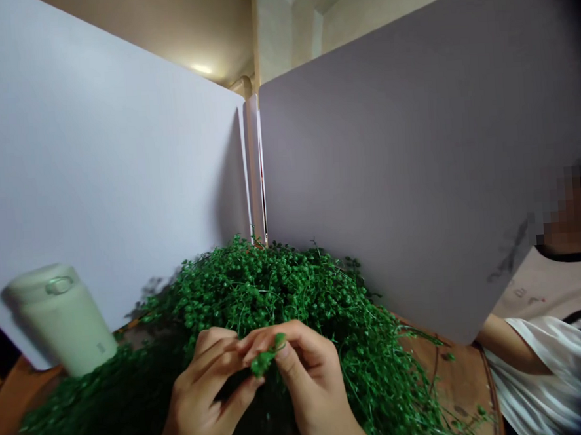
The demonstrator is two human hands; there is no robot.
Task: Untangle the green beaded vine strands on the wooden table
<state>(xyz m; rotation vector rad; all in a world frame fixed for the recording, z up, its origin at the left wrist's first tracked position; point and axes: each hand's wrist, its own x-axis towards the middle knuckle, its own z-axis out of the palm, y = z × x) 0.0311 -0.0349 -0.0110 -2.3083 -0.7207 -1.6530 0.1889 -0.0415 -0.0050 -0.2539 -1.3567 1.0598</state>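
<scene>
A small green sprig (264, 362) with tiny leaves is pinched between my two hands, low in the middle of the head view. My left hand (207, 383) has its fingers curled, with fingertips and thumb against the sprig's left side. The thumb and forefinger of my right hand (313, 377) close on its upper right end. Behind and around both hands lies a large heap of leafy green stems (275, 284), which spreads to the left and right. Part of the heap is hidden behind my hands.
A pale green lidded bottle (70, 323) stands left of the heap. White boards (109, 156) and a grey-looking board (391, 172) meet in a corner behind. The wooden table (460, 381) shows at right, with loose bits of stem. A person in a white top (564, 352) sits there.
</scene>
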